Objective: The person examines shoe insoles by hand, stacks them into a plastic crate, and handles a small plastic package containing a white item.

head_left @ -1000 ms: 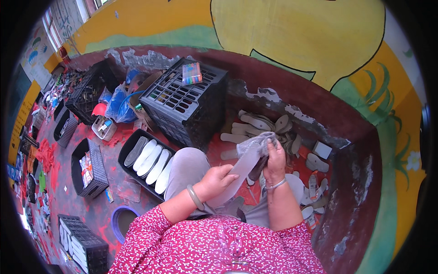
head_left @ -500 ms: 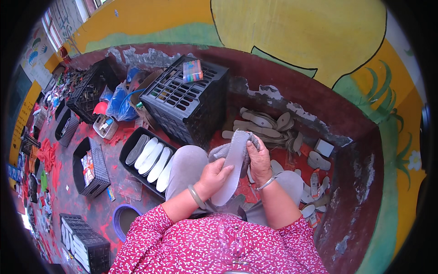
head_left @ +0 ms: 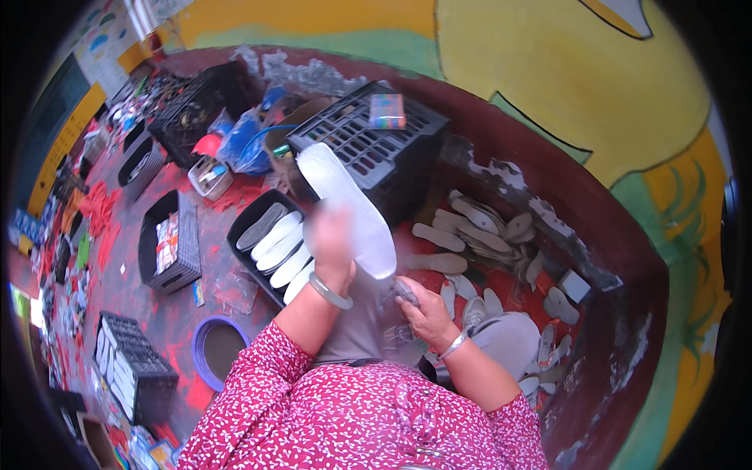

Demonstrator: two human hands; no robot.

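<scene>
My left hand (head_left: 333, 243), smeared by motion, holds up a white shoe insole (head_left: 352, 215) by its side, tilted over my lap. In my right hand (head_left: 431, 316), closed low above my thigh, is a wad of grey fuzzy cloth (head_left: 401, 293), now apart from the insole. Just left of my left hand stands a dark basket (head_left: 240, 263) holding a row of white insoles (head_left: 279, 241) and a grey one at its far end. Beyond my right hand lies a heap of beige insoles (head_left: 479, 227), with more scattered beside my knee.
Ahead stands an upturned black crate (head_left: 403, 176) with a packet of colourful sticks (head_left: 387, 112) on it. To the left are a woven basket (head_left: 182, 247), a purple-rimmed tub (head_left: 200, 356) and a crate of white insoles (head_left: 145, 384). A painted wall (head_left: 564, 86) bounds the right.
My left hand has swung the insole up and forward, off the grey cloth. My right hand has dropped lower and nearer with the cloth bunched in it. The view has shifted.
</scene>
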